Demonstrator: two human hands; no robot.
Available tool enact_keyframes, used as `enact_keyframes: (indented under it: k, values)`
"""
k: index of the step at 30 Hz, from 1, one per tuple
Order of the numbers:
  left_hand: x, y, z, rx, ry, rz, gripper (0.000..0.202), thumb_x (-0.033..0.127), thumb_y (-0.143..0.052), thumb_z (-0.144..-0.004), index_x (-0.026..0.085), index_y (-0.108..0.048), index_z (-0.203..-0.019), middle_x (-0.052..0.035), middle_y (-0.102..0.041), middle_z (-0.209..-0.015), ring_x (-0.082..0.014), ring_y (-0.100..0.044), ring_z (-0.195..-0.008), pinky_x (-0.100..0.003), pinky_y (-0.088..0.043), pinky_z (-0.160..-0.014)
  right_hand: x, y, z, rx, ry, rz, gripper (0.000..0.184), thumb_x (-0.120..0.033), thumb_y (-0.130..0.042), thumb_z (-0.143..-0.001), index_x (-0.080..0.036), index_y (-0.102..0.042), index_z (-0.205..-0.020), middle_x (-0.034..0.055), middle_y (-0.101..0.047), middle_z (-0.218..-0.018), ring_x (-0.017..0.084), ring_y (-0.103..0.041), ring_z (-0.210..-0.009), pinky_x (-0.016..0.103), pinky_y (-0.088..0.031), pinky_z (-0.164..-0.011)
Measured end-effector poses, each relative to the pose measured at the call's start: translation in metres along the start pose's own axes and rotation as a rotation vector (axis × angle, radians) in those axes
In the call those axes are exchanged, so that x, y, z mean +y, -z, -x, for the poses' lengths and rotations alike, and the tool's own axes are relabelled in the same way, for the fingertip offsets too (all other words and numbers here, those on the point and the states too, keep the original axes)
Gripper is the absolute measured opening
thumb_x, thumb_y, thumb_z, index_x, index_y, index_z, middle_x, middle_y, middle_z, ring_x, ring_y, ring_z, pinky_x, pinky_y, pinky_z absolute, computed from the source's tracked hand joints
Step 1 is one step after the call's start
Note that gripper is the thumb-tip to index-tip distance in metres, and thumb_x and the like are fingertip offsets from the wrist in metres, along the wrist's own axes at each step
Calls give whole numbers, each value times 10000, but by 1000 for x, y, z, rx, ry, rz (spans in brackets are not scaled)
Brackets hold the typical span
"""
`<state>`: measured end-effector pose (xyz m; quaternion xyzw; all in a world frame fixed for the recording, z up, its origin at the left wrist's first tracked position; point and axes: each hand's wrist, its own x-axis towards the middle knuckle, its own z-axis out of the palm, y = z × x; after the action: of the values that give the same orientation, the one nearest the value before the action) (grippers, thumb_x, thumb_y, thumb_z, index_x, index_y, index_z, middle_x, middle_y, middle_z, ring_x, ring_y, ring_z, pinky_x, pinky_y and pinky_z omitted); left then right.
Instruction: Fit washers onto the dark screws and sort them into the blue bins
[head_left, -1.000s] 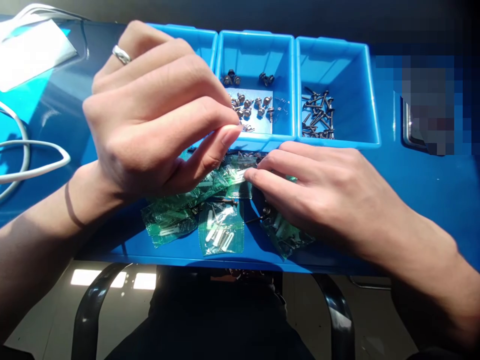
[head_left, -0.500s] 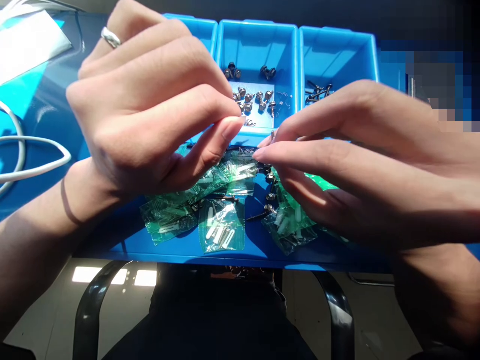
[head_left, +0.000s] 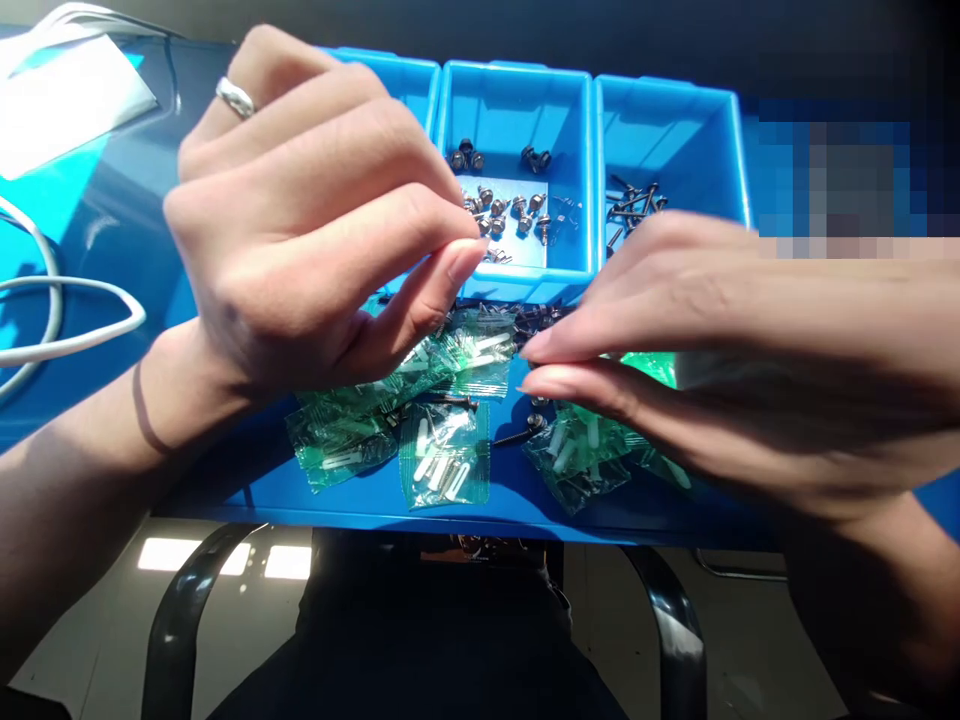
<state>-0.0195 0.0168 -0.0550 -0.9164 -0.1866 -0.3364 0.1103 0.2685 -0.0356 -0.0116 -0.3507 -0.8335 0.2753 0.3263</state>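
Both hands worked over the green bags
My left grip [head_left: 300,230] pinched, on what I could not tell; my right grip [head_left: 712,350] hung open above the plastic bags [head_left: 442,465], near dark screws [head_left: 540,320] below the middle blue bin [head_left: 517,68].

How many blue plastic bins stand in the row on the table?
3: left blue bin partly behind the left hand, middle blue bin, right blue bin. More could be hidden.

Mine: 1 left hand [head_left: 300,220], 1 right hand [head_left: 675,340] | 3 blue bins [head_left: 517,110] along the bench [head_left: 225,490] back edge | at least 5 green-tinted plastic bags [head_left: 442,465] near its front edge | 1 ring [head_left: 235,97] on my fingers
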Motion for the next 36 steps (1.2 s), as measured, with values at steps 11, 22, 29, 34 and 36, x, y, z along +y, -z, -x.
enact_keyframes:
  k: [11,22,29,34,36]
  values:
    - [9,7,-2,27,379,-119,310,405,-596,-1116,185,-802,-1046,-91,-758,-936,-218,-701,-836,-431,-459,-766,13,-24,7,466,-168,-184,267,-197,-802,-1077,-322,-862,-1305,10,-868,-1260,246,-863,-1050,347,-706,-635]
    - [9,5,-2,53,326,-108,247,329,-651,-1101,165,-825,-1039,-103,-777,-910,-209,-680,-822,-409,-456,-755,18,0,14,-497,216,133,226,-233,-744,-1105,-215,-803,-1322,34,-829,-1214,188,-812,-1002,323,-680,-781]
    - [4,0,3,77,313,-102,263,357,-622,-1099,183,-808,-1032,-91,-753,-921,-200,-641,-830,-418,-432,-746,19,-12,16,-510,287,336,268,-96,-573,-1126,-171,-793,-1259,49,-734,-998,163,-639,-762,336,-475,-598]
    - [4,-5,4,133,315,-91,311,395,-534,-1123,212,-771,-1041,-78,-758,-982,-243,-748,-939,-458,-535,-822,21,-8,16,-402,278,237,133,-157,-658,-1137,-157,-790,-1144,60,-762,-1100,140,-697,-832,329,-557,-652]
    - [7,-8,2,165,365,-50,348,502,-550,-1116,243,-781,-1135,-70,-765,-1065,-304,-799,-1110,-526,-646,-929,21,-5,15,-293,288,210,107,-167,-674,-1138,-166,-779,-1157,64,-775,-1129,137,-733,-888,330,-590,-705]
